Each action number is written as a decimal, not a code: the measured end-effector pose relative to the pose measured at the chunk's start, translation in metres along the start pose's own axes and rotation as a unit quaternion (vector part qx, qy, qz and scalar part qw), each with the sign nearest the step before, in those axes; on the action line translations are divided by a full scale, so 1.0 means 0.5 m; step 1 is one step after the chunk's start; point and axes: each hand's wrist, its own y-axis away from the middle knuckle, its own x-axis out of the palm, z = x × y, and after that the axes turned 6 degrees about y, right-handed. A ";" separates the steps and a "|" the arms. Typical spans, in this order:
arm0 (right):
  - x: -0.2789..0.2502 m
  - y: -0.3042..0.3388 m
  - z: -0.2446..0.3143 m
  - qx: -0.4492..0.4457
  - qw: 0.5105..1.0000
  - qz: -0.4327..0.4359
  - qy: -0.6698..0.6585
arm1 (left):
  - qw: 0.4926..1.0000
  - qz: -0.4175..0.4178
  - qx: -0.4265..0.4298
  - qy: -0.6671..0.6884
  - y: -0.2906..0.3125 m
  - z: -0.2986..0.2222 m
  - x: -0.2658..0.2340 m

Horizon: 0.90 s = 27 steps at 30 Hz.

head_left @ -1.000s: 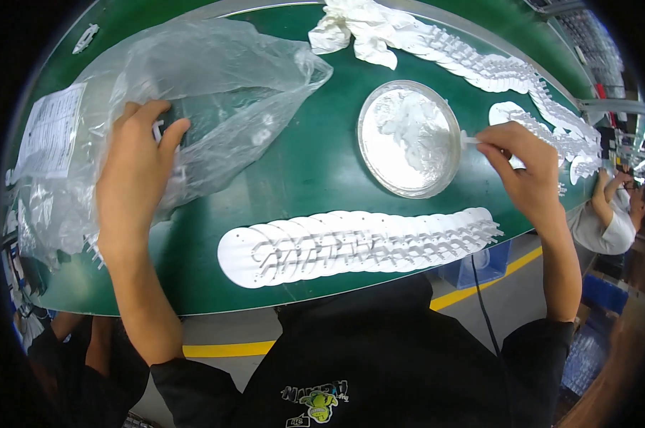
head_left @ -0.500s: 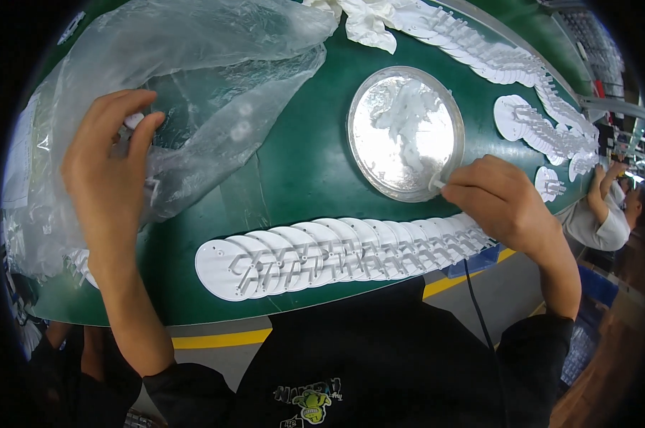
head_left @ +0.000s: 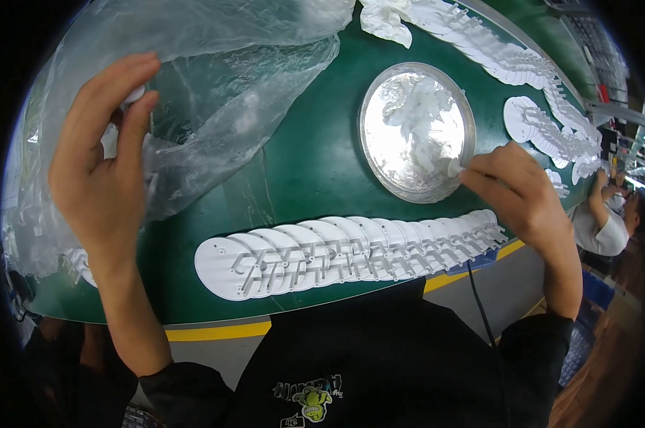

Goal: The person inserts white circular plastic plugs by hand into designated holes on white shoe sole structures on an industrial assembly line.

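- While the left hand (head_left: pixel 105 167) stands raised at the left of the frame, we see its thumb and fingers brought close together, gripping a small white piece (head_left: pixel 135 94) that the fingers mostly cover.
- Behind that hand, a crumpled clear plastic bag (head_left: pixel 237 135) spreads across the upper left, its loose folds reaching toward the top centre.
- The right hand (head_left: pixel 516 191), right of centre, is closed in a pinch, and between thumb and fingertips we find a pale stub (head_left: pixel 456 167) pointing left.
- The stub overlaps the lower-right rim of a round metal dish (head_left: pixel 363 143); from this angle we cannot tell whether the two touch.
- The dish sits upper right of centre, and we see white paste (head_left: pixel 415 118) smeared over its shiny bottom, thickest toward the top and middle.
- Across the lower centre, near the table edge, we have a long row of white discs (head_left: pixel 322 257), overlapping like fallen dominoes, with raised ribs and prongs facing up.
- Along the upper right runs another overlapping line of white parts (head_left: pixel 472 43), with a shorter row (head_left: pixel 540 132) below it and a crumpled white cloth (head_left: pixel 386 20) at its left end.
- All of these lie on a green tabletop (head_left: pixel 304 167).
- At the far right edge we see a co-worker in a pale top (head_left: pixel 604 227).
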 end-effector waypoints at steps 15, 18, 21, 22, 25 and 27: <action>0.039 -0.052 -0.018 0.003 0.995 -0.101 -0.002 | 0.996 0.065 -0.015 0.065 0.010 0.019 0.000; 0.041 -0.054 -0.011 0.036 0.993 -0.114 -0.021 | 0.996 0.073 -0.007 0.042 0.011 0.018 -0.006; 0.046 -0.055 -0.010 0.057 0.990 -0.118 -0.045 | 0.996 0.067 -0.026 0.062 0.014 0.021 -0.006; 0.047 -0.056 -0.011 0.053 0.991 -0.115 -0.048 | 0.996 0.067 -0.026 0.062 0.014 0.021 -0.007; 0.042 -0.054 -0.013 0.040 0.992 -0.110 -0.046 | 0.995 0.056 -0.051 0.066 0.015 0.018 -0.011; 0.041 -0.048 -0.008 0.064 0.990 -0.118 -0.041 | 0.996 0.053 -0.044 0.060 0.015 0.017 -0.013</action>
